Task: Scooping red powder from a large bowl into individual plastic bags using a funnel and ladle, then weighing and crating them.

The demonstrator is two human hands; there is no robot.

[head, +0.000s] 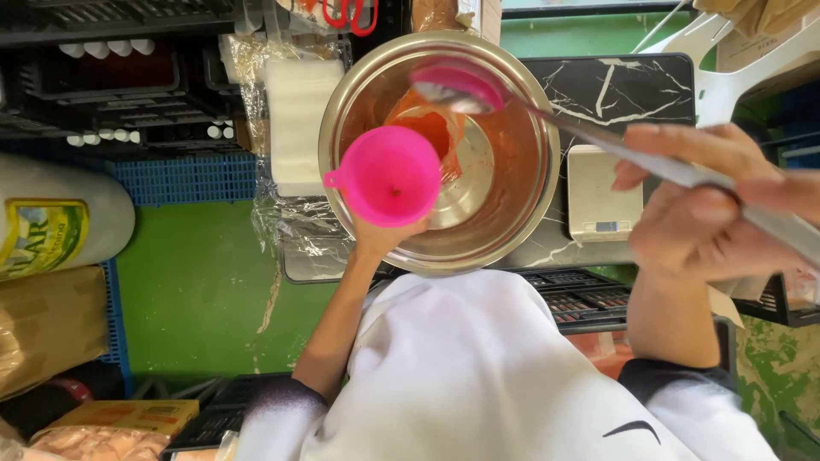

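Gripping the ladle [478,90] tight, right hand [709,209] hovers it over the bowl [521,205]; left hand [380,239], clasped, holds the funnel [389,175] up

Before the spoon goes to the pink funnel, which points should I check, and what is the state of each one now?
1. Pink funnel held over the steel bowl: ok.
2. Left hand grips under the funnel: ok, though what is below it is hidden.
3. Right hand holds the spoon handle firmly: ok.
4. Spoon carries red sauce: ok, its bowl looks coated.
5. Spoon is above the funnel mouth: not ok, it is beside it, nearer the bowl's rim.
6. Funnel outlet is free: cannot tell.
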